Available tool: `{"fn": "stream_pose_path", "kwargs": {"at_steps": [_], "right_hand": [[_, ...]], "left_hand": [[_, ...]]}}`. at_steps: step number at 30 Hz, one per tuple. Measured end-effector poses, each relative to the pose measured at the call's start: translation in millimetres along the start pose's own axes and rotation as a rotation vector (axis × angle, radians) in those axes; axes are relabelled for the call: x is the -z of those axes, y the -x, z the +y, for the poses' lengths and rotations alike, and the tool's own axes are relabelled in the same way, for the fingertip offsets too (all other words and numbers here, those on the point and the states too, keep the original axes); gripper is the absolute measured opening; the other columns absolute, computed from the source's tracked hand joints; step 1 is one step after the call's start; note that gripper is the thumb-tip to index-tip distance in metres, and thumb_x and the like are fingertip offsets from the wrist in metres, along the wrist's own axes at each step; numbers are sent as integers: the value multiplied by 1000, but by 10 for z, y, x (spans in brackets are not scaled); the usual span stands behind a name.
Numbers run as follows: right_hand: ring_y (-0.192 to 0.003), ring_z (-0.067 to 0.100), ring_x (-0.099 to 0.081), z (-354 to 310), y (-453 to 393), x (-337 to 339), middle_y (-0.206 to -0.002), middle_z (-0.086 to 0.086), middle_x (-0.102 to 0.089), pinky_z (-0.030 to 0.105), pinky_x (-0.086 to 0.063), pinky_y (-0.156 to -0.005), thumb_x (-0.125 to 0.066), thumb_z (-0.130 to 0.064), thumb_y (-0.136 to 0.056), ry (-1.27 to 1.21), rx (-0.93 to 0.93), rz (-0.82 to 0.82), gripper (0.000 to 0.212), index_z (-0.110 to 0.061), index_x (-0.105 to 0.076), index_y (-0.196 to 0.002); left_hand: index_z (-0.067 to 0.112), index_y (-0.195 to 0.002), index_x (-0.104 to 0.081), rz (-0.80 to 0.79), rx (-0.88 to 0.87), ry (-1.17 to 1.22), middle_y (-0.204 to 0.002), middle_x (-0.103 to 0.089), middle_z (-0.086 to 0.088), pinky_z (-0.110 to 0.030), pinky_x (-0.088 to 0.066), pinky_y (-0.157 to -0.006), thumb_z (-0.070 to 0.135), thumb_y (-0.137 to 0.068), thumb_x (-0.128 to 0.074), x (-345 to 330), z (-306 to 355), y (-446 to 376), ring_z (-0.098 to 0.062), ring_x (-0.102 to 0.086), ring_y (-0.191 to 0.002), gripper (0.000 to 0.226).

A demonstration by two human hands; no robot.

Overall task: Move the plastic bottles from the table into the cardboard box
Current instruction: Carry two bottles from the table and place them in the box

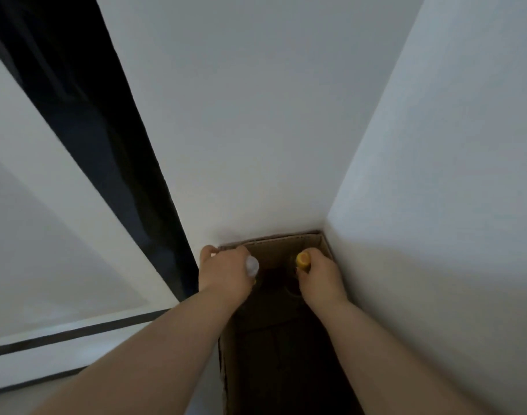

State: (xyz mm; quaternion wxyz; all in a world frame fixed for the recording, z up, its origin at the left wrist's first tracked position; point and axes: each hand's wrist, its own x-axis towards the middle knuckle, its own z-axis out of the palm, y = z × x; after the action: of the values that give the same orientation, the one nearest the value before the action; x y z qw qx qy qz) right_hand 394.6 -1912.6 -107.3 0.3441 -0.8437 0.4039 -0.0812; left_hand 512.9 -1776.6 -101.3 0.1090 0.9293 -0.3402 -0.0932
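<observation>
Cardboard box: open-topped, standing in a corner between two white walls; interior dark, contents unreadable.

Left hand: grip clenched around a bottle with a clear cap, held over the box's left edge.

Right hand: grip closed on a yellow-capped bottle, inside the box mouth, near the far wall.

Progress: two bottles at the box, apparently being lowered, not yet released. The counter is out of view, so the remaining count is unknown.

Head camera looks steeply down, seemingly close.
</observation>
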Motion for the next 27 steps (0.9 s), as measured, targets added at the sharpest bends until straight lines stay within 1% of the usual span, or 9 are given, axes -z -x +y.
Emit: {"fn": "stream_pose_path", "kwargs": {"at_steps": [2, 6, 10, 12, 15, 18, 24, 25, 27], "right_hand": [[-77, 30, -58, 44, -40, -47, -85, 14, -65, 36, -46, -66, -55, -9, -89, 5, 7, 17, 4, -8, -60, -88], [-78, 36, -60, 43, -107, -119, -85, 20, -65, 37, -44, -66, -55, -7, -89, -2, 15, 47, 6, -3, -58, -86], [-91, 38, -62, 8, -138, -145, -97, 20, -66, 31, -39, -69, -53, -8, -90, 65, -8, 32, 6, -4, -57, -90], [-106, 35, -60, -10, -132, -146, -115, 15, -64, 32, -45, -82, -52, -8, -91, 115, -3, 15, 20, -6, -59, -109], [-122, 32, -53, -31, -125, -138, -135, 11, -54, 35, -42, -100, -54, -8, -91, 157, 14, -14, 44, -9, -49, -135], [-126, 30, -50, -32, -115, -139, -139, 10, -51, 35, -40, -103, -58, -10, -90, 150, 19, -22, 52, -10, -44, -141], [-128, 27, -49, -90, -14, -32, -140, 9, -50, 32, -39, -105, -67, -14, -85, 109, 52, 47, 61, -11, -43, -141], [-128, 26, -49, -112, 24, 8, -140, 9, -51, 32, -38, -105, -68, -15, -84, 98, 63, 69, 60, -11, -45, -140], [-127, 25, -51, -176, 146, 110, -138, 7, -54, 33, -40, -104, -69, -18, -84, 80, 93, 119, 58, -14, -48, -138]], "left_hand": [[31, -98, -61, -8, -7, -59, -92, -71, 8, -26, -11, -85, 31, -83, -61, -56, 4, -29, -15, -60, -93, 15], [28, -99, -58, 1, -30, -157, -91, -72, 6, -29, -11, -101, 27, -82, -60, -137, 0, -34, -16, -65, -87, 18], [26, -97, -56, 15, -35, -199, -95, -70, 6, -31, -11, -95, 24, -80, -60, -146, 31, -20, -17, -65, -89, 18], [25, -100, -55, 2, -36, -199, -100, -69, 5, -33, -12, -95, 22, -79, -60, -141, 45, -16, -19, -64, -93, 22], [24, -106, -55, -11, -40, -196, -105, -68, 5, -34, -11, -97, 24, -79, -61, -127, 42, -5, -20, -63, -99, 28], [26, -114, -54, -21, -53, -175, -112, -66, 6, -35, -7, -98, 31, -79, -64, -103, 35, 7, -19, -61, -107, 37], [32, -131, -48, -2, -52, -55, -131, -57, 12, -42, 12, -111, 44, -83, -61, 2, -47, 133, -13, -49, -127, 51], [33, -134, -47, 14, -48, -10, -134, -56, 13, -43, 9, -114, 46, -83, -60, 33, -65, 164, -12, -47, -130, 53], [34, -136, -45, 71, -50, 110, -137, -55, 11, -45, -8, -120, 47, -83, -61, 129, -95, 256, -14, -44, -133, 57]]}}
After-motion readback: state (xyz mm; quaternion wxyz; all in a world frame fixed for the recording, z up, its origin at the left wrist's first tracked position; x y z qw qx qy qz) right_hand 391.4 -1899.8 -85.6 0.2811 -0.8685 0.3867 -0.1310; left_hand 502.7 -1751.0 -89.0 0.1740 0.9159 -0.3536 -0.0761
